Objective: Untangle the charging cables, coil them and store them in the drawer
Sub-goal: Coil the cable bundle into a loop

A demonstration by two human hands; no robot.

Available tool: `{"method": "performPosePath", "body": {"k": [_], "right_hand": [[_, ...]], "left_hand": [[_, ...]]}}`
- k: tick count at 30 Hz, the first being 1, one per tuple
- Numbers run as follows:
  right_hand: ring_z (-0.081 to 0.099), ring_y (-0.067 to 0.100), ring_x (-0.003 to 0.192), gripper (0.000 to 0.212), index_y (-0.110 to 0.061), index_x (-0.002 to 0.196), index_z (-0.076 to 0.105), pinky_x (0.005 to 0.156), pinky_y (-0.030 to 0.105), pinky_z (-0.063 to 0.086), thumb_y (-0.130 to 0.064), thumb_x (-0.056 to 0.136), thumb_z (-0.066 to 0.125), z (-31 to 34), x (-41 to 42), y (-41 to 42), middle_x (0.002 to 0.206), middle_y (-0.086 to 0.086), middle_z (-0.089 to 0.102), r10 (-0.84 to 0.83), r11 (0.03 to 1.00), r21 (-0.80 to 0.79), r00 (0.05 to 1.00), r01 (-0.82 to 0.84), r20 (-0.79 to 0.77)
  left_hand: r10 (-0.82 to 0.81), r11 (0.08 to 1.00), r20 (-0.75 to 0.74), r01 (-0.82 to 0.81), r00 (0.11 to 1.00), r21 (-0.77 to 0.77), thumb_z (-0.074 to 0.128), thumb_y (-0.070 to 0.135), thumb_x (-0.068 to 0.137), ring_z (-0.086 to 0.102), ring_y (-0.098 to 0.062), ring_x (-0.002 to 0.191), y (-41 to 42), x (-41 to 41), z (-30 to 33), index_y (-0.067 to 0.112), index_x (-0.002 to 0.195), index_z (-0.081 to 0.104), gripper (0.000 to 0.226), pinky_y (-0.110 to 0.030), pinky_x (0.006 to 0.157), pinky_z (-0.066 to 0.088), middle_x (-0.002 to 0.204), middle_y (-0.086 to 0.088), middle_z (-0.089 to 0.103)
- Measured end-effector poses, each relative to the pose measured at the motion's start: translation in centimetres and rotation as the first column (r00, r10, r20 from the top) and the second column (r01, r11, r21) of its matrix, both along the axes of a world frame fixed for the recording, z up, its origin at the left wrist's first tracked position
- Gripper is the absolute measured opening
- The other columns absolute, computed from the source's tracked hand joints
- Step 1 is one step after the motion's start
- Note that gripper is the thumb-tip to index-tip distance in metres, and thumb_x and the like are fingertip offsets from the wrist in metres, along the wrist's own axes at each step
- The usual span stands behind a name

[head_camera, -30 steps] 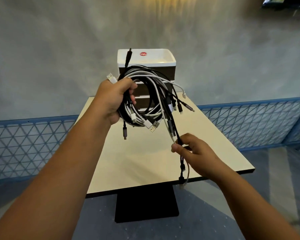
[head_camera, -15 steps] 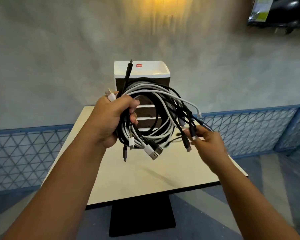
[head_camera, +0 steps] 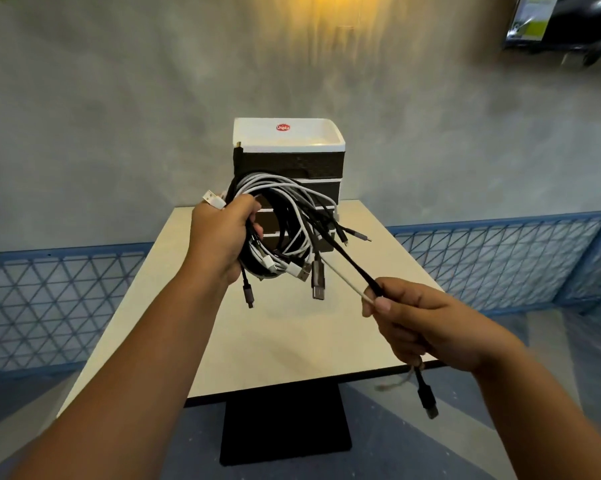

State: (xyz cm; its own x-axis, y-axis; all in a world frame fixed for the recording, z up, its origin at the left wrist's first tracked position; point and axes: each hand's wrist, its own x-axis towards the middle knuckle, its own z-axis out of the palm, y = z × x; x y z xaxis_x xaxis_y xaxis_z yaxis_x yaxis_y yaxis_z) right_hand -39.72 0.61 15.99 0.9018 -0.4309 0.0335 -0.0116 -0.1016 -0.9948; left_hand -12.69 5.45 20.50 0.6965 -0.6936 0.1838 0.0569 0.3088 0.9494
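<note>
A tangled bundle of black and white charging cables (head_camera: 285,223) hangs in the air above the table, with several plugs dangling from its lower side. My left hand (head_camera: 222,237) is closed around the bundle's left side. My right hand (head_camera: 427,323) sits lower right and pinches a black strand and a white strand (head_camera: 347,268) stretched taut out of the bundle. A black plug (head_camera: 427,400) hangs below that hand. Behind the bundle stands a small drawer unit (head_camera: 288,161) with dark fronts and a white top tray; its drawers look shut.
The beige square table (head_camera: 292,341) rests on a black pedestal base (head_camera: 285,427). A blue mesh fence (head_camera: 493,258) runs along the grey wall behind it. A dark screen (head_camera: 562,22) hangs at the top right.
My right hand has moved down and to the right, pulling two strands out of the bundle. My left hand has kept its grip on the bundle.
</note>
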Motion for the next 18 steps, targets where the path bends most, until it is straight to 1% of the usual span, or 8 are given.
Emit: {"method": "performPosePath", "body": {"k": [2,3,4,6,7,12,16,18], "right_hand": [[0.035,0.016,0.053,0.017,-0.011,0.095,0.06,0.049,0.026,0.034,-0.026,0.098,0.053,1.1,-0.1,0.1,0.066,0.004,0.043,-0.076,0.997,0.007,0.997,0.076,0.027],[0.037,0.013,0.053,0.016,-0.015,0.091,0.061,0.05,0.026,0.032,-0.025,0.099,0.051,1.5,-0.2,0.0,0.067,0.001,0.046,-0.202,0.977,-0.072,0.979,0.202,0.007],[0.04,0.01,0.054,0.018,-0.02,0.09,0.062,0.052,0.026,0.033,-0.027,0.1,0.049,1.9,-0.2,-0.3,0.068,-0.004,0.05,-0.366,0.898,-0.27,0.93,0.346,-0.026],[0.048,0.007,0.06,0.015,-0.028,0.094,0.059,0.056,0.027,0.038,-0.036,0.1,0.046,2.3,-0.3,-1.2,0.072,-0.009,0.055,-0.594,0.549,-0.752,0.803,0.366,-0.043],[0.05,0.007,0.063,0.014,-0.03,0.096,0.056,0.057,0.027,0.039,-0.039,0.099,0.046,2.3,-0.3,-1.6,0.073,-0.01,0.055,-0.62,0.437,-0.851,0.783,0.291,-0.051],[0.047,0.006,0.078,0.021,-0.017,0.105,0.068,0.066,0.021,0.039,-0.032,0.096,0.055,3.1,-1.4,-2.4,0.089,-0.013,0.049,-0.575,0.214,-0.976,0.813,0.05,-0.085],[0.05,0.01,0.077,0.016,-0.016,0.097,0.072,0.067,0.028,0.042,-0.028,0.092,0.063,5.5,-2.0,-2.1,0.09,-0.009,0.051,-0.561,0.167,-0.968,0.825,0.19,0.065],[0.051,0.022,0.075,0.019,-0.01,0.094,0.074,0.064,0.035,0.042,-0.026,0.09,0.065,6.6,-2.3,-2.9,0.085,0.001,0.053,-0.599,-0.029,-0.986,0.787,0.162,0.147]], "left_hand": [[0.018,1.0,0.036,-0.019,0.999,0.02,0.06,0.005,0.079,0.051,-0.017,0.048,0.0,-0.1,-0.3,0.011,0.061,0.051,0.021,-0.032,0.057,0.046,0.054,-0.003,0.046],[0.027,0.999,0.045,-0.028,0.999,0.029,0.06,0.006,0.079,0.052,-0.018,0.049,0.1,-0.1,-0.3,0.01,0.062,0.052,0.019,-0.032,0.057,0.047,0.055,-0.003,0.047],[0.035,0.999,0.051,-0.037,0.998,0.035,0.059,0.006,0.079,0.052,-0.018,0.049,0.1,0.0,-0.4,0.01,0.063,0.053,0.018,-0.033,0.057,0.047,0.055,-0.003,0.047],[0.039,0.998,0.065,-0.042,0.997,0.042,0.059,0.006,0.08,0.052,-0.017,0.049,0.2,0.1,-0.4,0.01,0.065,0.053,0.016,-0.034,0.059,0.048,0.055,-0.004,0.048],[0.037,0.998,0.071,-0.041,0.997,0.048,0.059,0.006,0.08,0.053,-0.017,0.049,0.3,0.1,-0.5,0.01,0.065,0.053,0.016,-0.035,0.059,0.048,0.055,-0.004,0.048],[0.038,0.998,0.11,-0.044,0.993,0.051,0.059,0.006,0.08,0.053,-0.019,0.051,0.4,0.2,-0.5,0.012,0.062,0.054,0.019,-0.035,0.06,0.048,0.051,-0.001,0.049],[-0.003,0.999,0.136,-0.003,0.991,0.039,0.059,0.005,0.082,0.052,-0.019,0.05,0.6,0.2,-0.5,0.013,0.062,0.054,0.022,-0.036,0.062,0.048,0.05,-0.001,0.048],[-0.023,0.999,0.149,0.018,0.989,0.035,0.059,0.005,0.083,0.051,-0.018,0.049,0.6,0.2,-0.5,0.011,0.064,0.053,0.021,-0.037,0.063,0.048,0.049,0.0,0.048]]}}
